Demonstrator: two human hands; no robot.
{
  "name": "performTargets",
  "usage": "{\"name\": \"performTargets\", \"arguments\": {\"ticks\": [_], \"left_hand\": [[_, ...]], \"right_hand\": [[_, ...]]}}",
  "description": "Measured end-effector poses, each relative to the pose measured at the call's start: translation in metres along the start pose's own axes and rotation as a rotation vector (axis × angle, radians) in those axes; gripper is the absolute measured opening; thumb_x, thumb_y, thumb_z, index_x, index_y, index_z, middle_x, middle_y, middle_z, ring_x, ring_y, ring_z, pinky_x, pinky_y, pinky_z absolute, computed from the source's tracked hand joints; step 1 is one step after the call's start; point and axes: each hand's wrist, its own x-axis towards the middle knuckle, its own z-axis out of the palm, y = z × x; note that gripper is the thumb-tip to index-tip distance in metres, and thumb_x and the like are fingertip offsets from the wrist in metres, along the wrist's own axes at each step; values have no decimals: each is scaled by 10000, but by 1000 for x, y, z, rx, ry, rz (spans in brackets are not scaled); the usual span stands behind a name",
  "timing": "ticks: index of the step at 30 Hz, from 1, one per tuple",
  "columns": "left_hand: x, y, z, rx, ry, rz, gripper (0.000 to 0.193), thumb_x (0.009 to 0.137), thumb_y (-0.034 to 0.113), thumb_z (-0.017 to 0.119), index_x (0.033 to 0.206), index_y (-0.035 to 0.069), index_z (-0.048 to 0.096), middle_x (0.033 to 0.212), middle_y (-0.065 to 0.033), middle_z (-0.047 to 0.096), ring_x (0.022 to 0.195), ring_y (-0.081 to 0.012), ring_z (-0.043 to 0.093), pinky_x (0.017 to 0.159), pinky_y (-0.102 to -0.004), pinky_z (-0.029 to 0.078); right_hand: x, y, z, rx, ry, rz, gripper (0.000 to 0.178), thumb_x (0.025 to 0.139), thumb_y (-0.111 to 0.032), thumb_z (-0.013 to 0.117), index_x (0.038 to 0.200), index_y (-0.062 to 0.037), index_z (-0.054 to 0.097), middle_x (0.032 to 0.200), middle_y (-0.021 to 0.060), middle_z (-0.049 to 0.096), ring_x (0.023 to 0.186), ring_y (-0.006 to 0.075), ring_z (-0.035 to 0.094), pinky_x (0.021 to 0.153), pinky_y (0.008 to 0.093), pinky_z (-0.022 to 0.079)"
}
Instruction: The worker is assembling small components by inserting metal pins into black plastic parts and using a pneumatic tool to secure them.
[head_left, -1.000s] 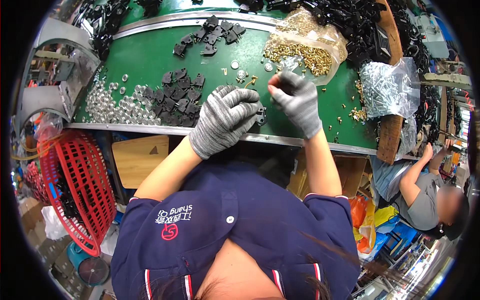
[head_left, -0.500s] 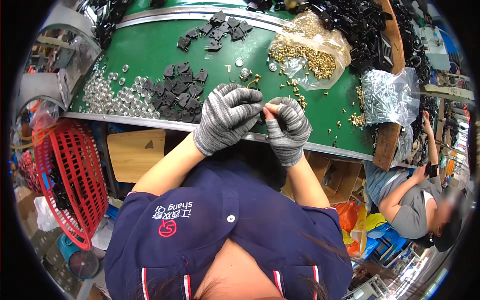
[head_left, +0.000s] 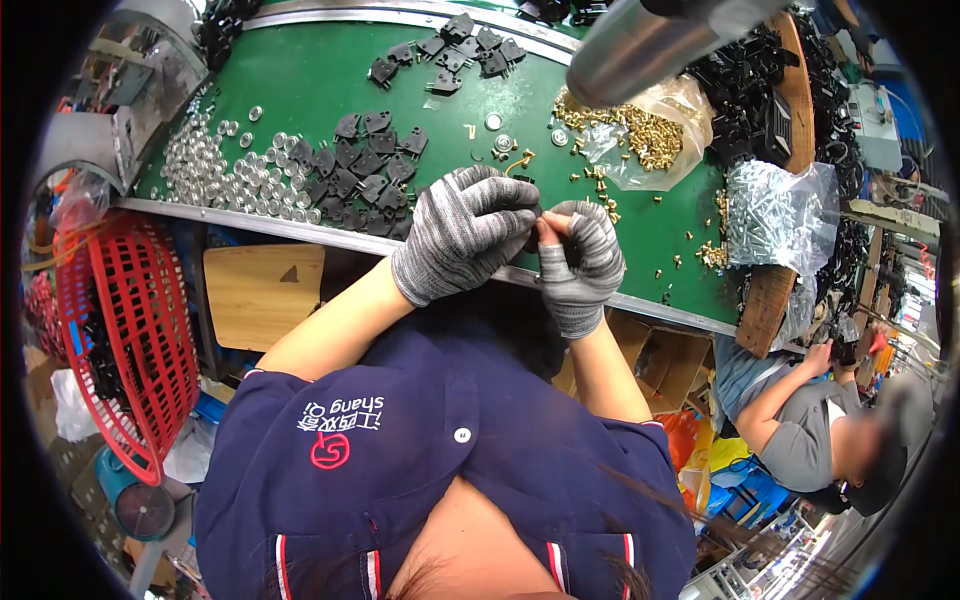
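Because the gloved hands nearly meet around it, only a dark sliver shows of the small black piece (head_left: 531, 241), at the centre of the work near the surface's front edge. Its full shape is hidden. Taking it as the dial's centre, the left hand (head_left: 468, 237) lies toward nine, its fingers curled closely around the piece; the right hand (head_left: 583, 265) sits toward four, thumb and forefinger drawn narrow, tips bare. Whether those hold anything I cannot tell.

Just above, near twelve, lies one bent brass strip (head_left: 520, 163); beyond it are three silver discs (head_left: 493, 121), round and shiny. Two groups of flat black housings rest on the green surface (head_left: 300, 95): about ten at eleven o'clock (head_left: 446, 82), and an overlapping pile of roughly twenty at ten (head_left: 365, 163). Past that, between nine and ten, spread dozens of silver caps (head_left: 235, 175), too heaped to count.

At two, one clear bag (head_left: 690, 110) spills uncountable brass screws (head_left: 655, 140); one blurred grey cylinder (head_left: 635, 50) shows at one. One clear bag of silver screws (head_left: 780, 215) stands at three, against one wooden strip (head_left: 768, 305). One red basket (head_left: 150, 330) is toward half past eight, one co-worker (head_left: 805, 430) at four.
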Motion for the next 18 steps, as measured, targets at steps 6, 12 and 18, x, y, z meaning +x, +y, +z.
{"name": "performTargets", "arguments": {"ticks": [6,12,18], "left_hand": [[-3,1,-2,-22,-20,-16,273,677,55,782,937,76,701,1024,-103,697,830,-315,669,717,-401,554],[-2,0,0,3,13,11,231,674,72,778,892,91,702,977,-74,696,785,-286,666,664,-390,544],[-3,-3,1,-2,27,32,262,654,50,776,901,77,691,996,-93,694,807,-311,656,668,-408,537]], "right_hand": [[-4,-1,-19,-60,-106,-68,231,807,12,740,1024,-60,715,858,105,668,699,202,632,640,299,508],[84,-13,-18,122,58,-138,509,797,-109,787,1264,-1,614,926,81,681,751,161,636,725,289,519],[213,-32,71,-23,317,-371,1018,689,-429,886,1442,34,381,1301,258,526,1167,385,543,1019,444,456]]}}
